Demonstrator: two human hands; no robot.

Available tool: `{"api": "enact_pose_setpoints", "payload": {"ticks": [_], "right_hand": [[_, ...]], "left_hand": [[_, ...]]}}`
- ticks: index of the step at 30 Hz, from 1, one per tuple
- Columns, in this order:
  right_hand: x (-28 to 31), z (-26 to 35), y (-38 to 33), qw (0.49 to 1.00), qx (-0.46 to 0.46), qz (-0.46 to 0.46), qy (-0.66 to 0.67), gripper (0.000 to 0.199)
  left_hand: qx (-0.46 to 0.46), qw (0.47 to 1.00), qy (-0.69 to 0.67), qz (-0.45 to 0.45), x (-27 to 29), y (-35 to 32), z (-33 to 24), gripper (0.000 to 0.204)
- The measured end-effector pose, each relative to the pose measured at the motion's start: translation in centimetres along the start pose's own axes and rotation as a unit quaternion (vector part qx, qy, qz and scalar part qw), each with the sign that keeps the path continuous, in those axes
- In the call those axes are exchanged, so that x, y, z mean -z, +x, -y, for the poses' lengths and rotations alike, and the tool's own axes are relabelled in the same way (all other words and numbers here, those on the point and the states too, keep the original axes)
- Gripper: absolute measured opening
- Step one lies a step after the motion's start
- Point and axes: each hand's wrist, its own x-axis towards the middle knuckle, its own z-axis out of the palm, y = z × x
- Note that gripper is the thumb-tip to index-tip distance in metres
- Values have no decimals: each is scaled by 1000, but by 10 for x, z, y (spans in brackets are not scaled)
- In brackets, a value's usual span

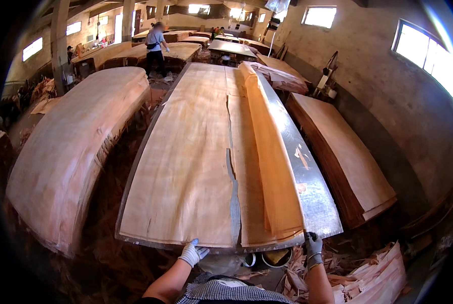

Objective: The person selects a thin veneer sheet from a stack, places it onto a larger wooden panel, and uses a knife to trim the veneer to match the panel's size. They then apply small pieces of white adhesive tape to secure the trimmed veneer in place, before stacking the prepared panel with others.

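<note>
A large pale wood veneer sheet (186, 152) lies on a metal-topped table (315, 195) in front of me. A jagged split runs down it, with grey metal showing through. To the right of the split, an orange-brown veneer strip (274, 172) lies lengthwise, its far end curled or folded over. My left hand (193, 252), in a light glove, rests at the near edge of the pale sheet with fingers spread. My right hand (314, 249), in a grey glove, is at the strip's near right corner. Its fingers are curled, and what they hold is hidden.
Veneer stacks stand to the left (74, 152) and right (345, 147) of the table. Veneer scraps (368, 273) and a bucket (277, 258) are below the near edge. Small scraps lie on the metal. A person (155, 48) is farther back, among more stacks.
</note>
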Motion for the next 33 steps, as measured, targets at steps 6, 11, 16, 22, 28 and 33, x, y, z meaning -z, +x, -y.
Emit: {"api": "enact_pose_setpoints", "payload": {"ticks": [6,11,16,22,28,33], "right_hand": [[16,0,60,998,-14,-8,-66,50],[21,-16,96,987,-15,35,-157,23],[10,-78,90,955,108,77,-266,23],[46,-108,0,981,67,96,-152,14],[28,-47,-22,987,3,122,-105,10],[11,-80,94,984,37,111,-138,24]], "left_hand": [[-44,997,-49,41,-9,-20,-7,54],[-86,987,-130,33,3,-14,-9,54],[-113,992,-20,-51,12,0,-9,44],[-159,984,-54,-54,55,-40,30,31],[-192,975,-65,-96,76,-36,54,25],[-187,981,-34,-45,-1,10,27,31]]}}
